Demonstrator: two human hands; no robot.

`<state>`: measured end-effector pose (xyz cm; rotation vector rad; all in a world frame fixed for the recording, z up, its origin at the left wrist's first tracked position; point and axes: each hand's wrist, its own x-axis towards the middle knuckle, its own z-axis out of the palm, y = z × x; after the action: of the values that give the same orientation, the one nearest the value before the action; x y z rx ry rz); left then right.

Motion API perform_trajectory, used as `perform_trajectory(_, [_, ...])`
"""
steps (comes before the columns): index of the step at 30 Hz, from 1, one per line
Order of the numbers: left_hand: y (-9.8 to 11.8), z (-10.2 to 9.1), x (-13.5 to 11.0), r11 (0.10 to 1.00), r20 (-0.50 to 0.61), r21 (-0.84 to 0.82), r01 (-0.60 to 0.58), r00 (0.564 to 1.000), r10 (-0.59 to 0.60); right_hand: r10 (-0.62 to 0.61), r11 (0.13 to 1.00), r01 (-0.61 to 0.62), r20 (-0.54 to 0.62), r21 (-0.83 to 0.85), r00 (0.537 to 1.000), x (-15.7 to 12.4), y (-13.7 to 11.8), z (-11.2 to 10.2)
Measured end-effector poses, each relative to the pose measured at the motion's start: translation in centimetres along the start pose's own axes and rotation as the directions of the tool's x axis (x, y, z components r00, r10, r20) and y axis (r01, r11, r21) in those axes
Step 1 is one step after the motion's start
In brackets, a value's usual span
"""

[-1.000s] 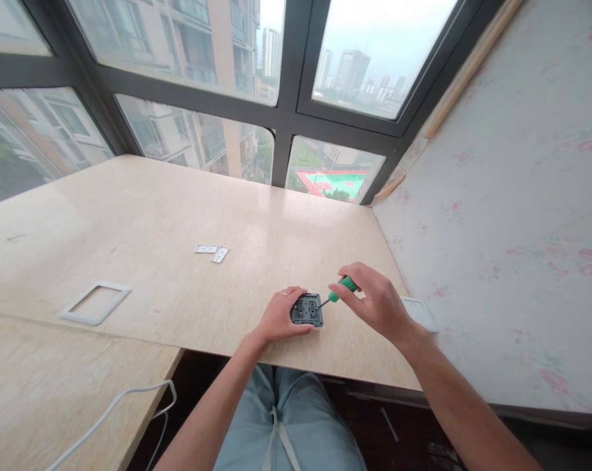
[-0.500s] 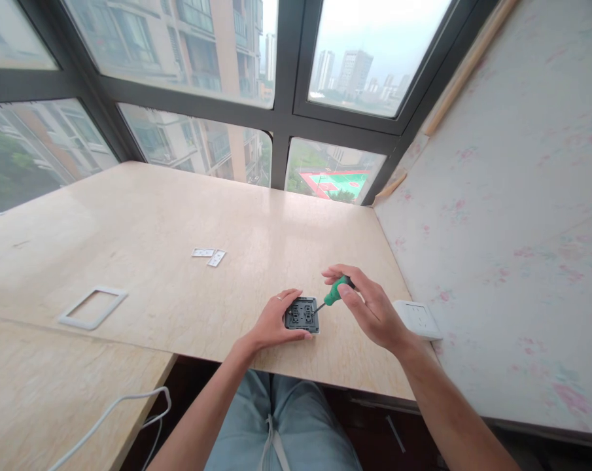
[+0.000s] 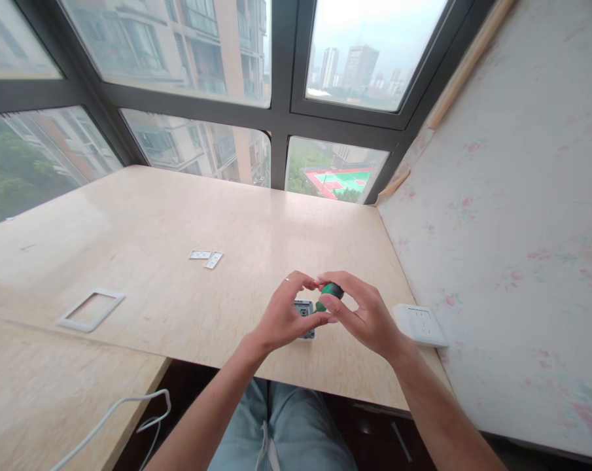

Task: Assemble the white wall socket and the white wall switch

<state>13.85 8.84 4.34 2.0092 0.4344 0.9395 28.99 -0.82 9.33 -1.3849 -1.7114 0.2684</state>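
Note:
Both of my hands meet above the near edge of the marble-look table (image 3: 178,216). My right hand (image 3: 369,317) pinches the green-handled screwdriver (image 3: 329,292) at its top end. My left hand (image 3: 283,314) has lifted off the table, and its fingertips curl in against the screwdriver's handle beside the right fingers. Under the two hands lies the grey switch module (image 3: 304,313), mostly hidden; only its upper part shows between the palms. The screwdriver's tip is hidden.
A white socket plate (image 3: 420,324) lies to the right, near the wallpapered wall. Two small white rocker covers (image 3: 206,257) sit mid-table and a white frame (image 3: 91,309) lies at the left. A white cable (image 3: 123,405) hangs off the lower left board. Windows run behind.
My left hand left the grey module and rose to the screwdriver handle. The right hand drew in toward it, and the screwdriver swung more upright. The view tilted slightly downward.

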Motion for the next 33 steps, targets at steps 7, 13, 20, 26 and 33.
perform_trajectory(7, [0.7, 0.7, -0.1, 0.998, -0.057, -0.049, 0.046, 0.997, -0.049, -0.073, 0.997, 0.073, -0.029, -0.010, 0.997, 0.1, 0.0, -0.2])
perform_trajectory(13, [1.2, 0.3, 0.4, 0.998, 0.016, -0.037, -0.055, 0.998, 0.056, -0.085, 0.996, 0.086, -0.040, 0.012, 0.996, -0.1, 0.5, 0.0])
perform_trajectory(20, [0.7, 0.1, 0.2, 0.992, 0.062, -0.100, -0.076, 0.995, 0.082, 0.108, 0.944, -0.132, 0.095, 0.302, 0.990, -1.1, -0.3, -1.4])
perform_trajectory(26, [0.3, -0.1, -0.7, 0.994, 0.097, -0.112, -0.015, 0.995, 0.026, -0.020, 0.976, -0.003, 0.102, 0.219, 0.995, -0.6, -0.9, -1.8])
perform_trajectory(33, [-4.3, -1.6, -4.1, 0.968, 0.185, 0.240, 0.070, 0.976, -0.116, -0.069, 0.997, 0.070, -0.021, 0.033, 0.997, 0.1, -0.3, -1.1])
